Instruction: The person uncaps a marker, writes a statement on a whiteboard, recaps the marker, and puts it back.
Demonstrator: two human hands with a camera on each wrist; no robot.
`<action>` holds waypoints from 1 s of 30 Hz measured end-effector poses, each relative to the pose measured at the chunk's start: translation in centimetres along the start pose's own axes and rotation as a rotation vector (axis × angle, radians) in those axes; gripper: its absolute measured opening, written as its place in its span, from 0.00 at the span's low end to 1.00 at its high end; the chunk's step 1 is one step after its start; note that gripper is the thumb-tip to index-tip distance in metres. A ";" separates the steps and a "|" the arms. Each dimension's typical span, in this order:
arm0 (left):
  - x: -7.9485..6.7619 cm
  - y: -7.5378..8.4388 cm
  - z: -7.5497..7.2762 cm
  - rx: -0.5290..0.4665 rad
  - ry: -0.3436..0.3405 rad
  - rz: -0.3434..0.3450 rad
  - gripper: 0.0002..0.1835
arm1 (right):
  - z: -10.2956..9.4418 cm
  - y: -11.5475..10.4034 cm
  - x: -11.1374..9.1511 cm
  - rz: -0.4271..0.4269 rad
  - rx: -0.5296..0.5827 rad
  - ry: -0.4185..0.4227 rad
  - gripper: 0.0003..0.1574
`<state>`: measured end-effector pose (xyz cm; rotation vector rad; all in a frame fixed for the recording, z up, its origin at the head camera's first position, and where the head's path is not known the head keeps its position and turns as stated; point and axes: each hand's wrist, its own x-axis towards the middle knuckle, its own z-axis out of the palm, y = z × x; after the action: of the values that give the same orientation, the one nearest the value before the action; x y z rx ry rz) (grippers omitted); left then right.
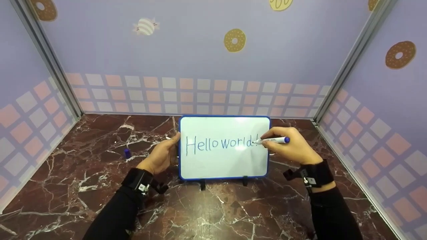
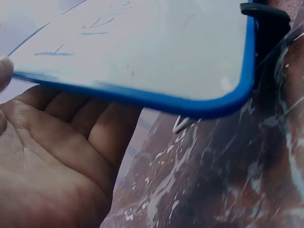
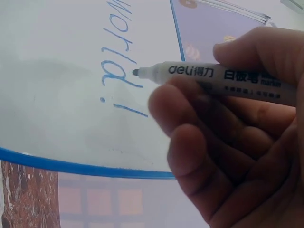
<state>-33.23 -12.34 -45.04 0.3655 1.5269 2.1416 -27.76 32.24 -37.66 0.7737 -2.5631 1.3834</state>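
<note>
A blue-framed whiteboard (image 1: 217, 165) stands tilted back on a black stand (image 1: 202, 185), with "Hello world!" written across it in blue. My left hand (image 1: 163, 155) grips its left edge, thumb at the front and fingers behind the board, as the left wrist view shows. In my right hand (image 1: 293, 146) I pinch a white whiteboard marker (image 3: 190, 73) with a blue end. Its uncapped tip is beside the "d" and the exclamation mark; whether it touches the surface I cannot tell. A blue marker cap (image 1: 127, 153) sits on the table, left of my left hand.
The dark red marbled table (image 1: 83, 200) lies beneath everything. Pale purple walls (image 1: 190, 60) with donut prints and a checked band enclose it behind and on both sides. Metal posts (image 1: 353, 60) run up the corners.
</note>
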 end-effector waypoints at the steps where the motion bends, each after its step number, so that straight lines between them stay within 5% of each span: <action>1: -0.1 0.1 -0.2 0.011 -0.007 0.003 0.28 | 0.1 0.0 0.0 -0.005 0.012 0.001 0.05; 16: -2.3 2.8 -3.6 0.199 0.093 0.091 0.42 | 1.4 0.5 0.7 -0.070 0.076 0.021 0.06; 30: -3.5 6.3 -3.2 0.478 0.166 0.138 0.30 | 1.2 0.8 0.4 -0.185 0.037 0.070 0.11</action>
<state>-33.26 -18.40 -40.05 0.4719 2.1692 1.9243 -28.36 31.45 -38.78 0.9246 -2.3522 1.3786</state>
